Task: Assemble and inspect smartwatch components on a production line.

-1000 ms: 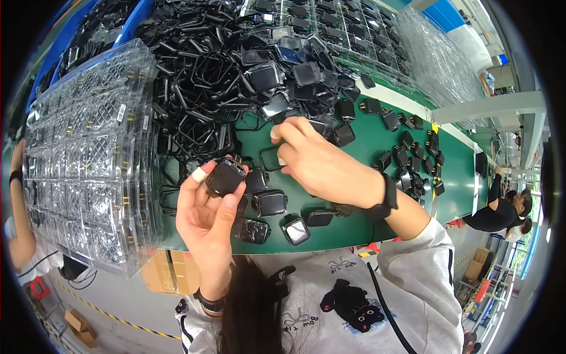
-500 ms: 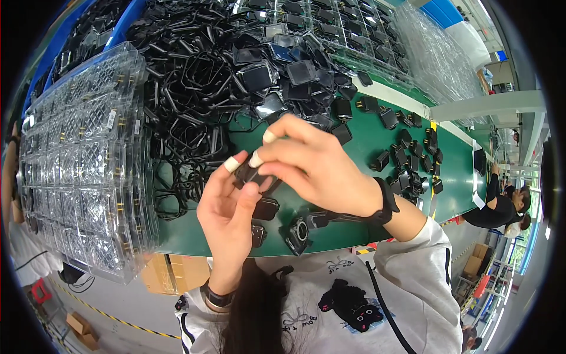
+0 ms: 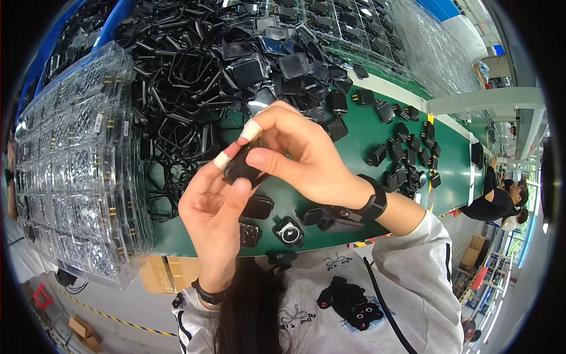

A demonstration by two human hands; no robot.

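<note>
Over the near part of the green table (image 3: 365,141), both hands hold a small dark rounded-rectangular piece that looks like a smartwatch case (image 3: 240,170). My left hand (image 3: 207,215) pinches its lower end between thumb and fingers. My right hand (image 3: 315,156) grips the upper end, thumb pressed on its face. White finger cots cover some fingertips. Below the hands lie two more dark cases (image 3: 257,207) and a square case with a pale round disc (image 3: 289,232). A black piece (image 3: 318,217) sits partly behind my right wrist. Fingers cover much of the held case.
Tangled black frames (image 3: 183,82) are heaped at the far left, beside a pile of dark screen-like panels (image 3: 295,66). Stacked clear plastic trays (image 3: 71,171) stand left. Loose black blocks with gold pins (image 3: 386,111) lie right. Another person (image 3: 498,200) is at far right.
Both hands have shifted slightly left. My right thumb now presses on the case's face, and the case is turned. The disc-bearing case on the table shows more squarely.
</note>
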